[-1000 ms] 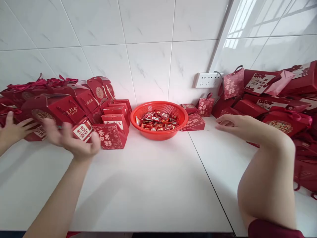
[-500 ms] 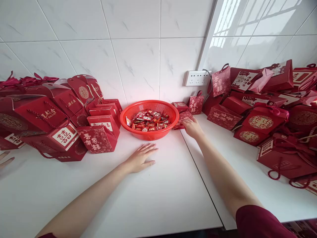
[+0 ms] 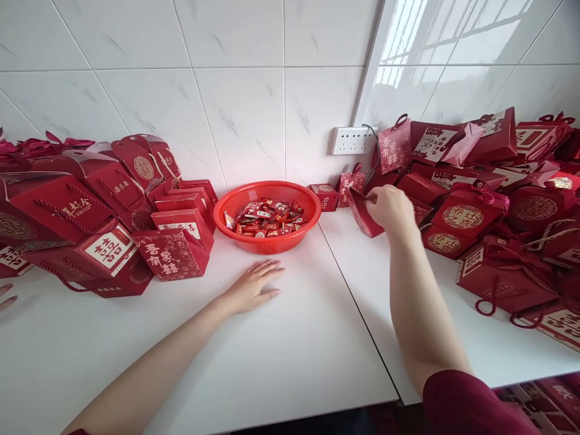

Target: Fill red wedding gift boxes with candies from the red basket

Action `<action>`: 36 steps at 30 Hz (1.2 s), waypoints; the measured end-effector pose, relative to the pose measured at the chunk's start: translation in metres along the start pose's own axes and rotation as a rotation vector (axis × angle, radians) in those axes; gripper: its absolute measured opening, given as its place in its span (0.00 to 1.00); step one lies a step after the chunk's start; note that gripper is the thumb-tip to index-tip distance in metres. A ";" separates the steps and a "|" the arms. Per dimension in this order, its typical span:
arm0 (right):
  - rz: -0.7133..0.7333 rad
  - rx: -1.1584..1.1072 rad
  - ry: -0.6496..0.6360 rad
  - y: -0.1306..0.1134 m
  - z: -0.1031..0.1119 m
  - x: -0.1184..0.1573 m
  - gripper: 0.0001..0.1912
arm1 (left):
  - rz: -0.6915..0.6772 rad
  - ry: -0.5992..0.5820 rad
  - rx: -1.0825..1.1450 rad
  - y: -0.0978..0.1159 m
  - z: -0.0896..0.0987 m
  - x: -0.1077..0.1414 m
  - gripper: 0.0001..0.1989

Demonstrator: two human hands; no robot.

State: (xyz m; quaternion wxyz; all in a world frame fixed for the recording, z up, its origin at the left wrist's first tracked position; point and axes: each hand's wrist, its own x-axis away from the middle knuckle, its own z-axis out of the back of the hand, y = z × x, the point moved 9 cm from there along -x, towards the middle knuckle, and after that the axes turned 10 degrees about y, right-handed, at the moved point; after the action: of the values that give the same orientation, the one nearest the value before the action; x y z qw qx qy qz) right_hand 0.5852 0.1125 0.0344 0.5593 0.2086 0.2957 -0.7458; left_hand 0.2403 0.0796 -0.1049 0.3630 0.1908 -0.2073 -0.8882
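My right hand (image 3: 393, 208) grips a small dark-red gift box (image 3: 364, 214) by its upper edge, tilted above the white table, right of the red plastic basket. The fingertips are partly hidden behind the hand. My left hand (image 3: 254, 285) lies flat on the table in front of the basket, fingers stretched out and holding nothing. The red basket (image 3: 266, 243) holds many wrapped candies (image 3: 272, 219). Behind the held box stand a small red box (image 3: 324, 196) and an upright box with a ribbon loop (image 3: 350, 185).
Red gift boxes (image 3: 176, 254) with cord handles crowd the left side. A larger heap of red boxes (image 3: 469, 208) covers the right side. A white power strip (image 3: 354, 140) is on the tiled wall. At the far left edge, another person's fingers (image 3: 6, 296) show.
My right hand has picked up the small red box from beside the basket and moved it to the right, tilting it. My left hand has stayed flat on the table.
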 end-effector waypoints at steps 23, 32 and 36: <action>0.972 -0.461 -0.093 -0.235 0.077 0.154 0.10 | 0.255 0.085 0.400 0.070 0.119 -0.009 0.16; 0.829 -0.501 -0.381 -0.219 0.086 0.155 0.08 | 0.152 -0.151 0.085 0.093 0.119 0.010 0.22; 0.830 -0.451 -0.402 -0.211 0.103 0.156 0.06 | 0.101 -0.188 -0.031 0.105 0.113 0.020 0.19</action>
State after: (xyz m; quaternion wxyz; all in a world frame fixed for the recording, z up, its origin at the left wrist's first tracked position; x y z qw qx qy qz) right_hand 0.3401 -0.0260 0.0541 0.8851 0.0350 0.2282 -0.4041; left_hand 0.2311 0.0224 0.0397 0.3891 0.0903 -0.2363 -0.8858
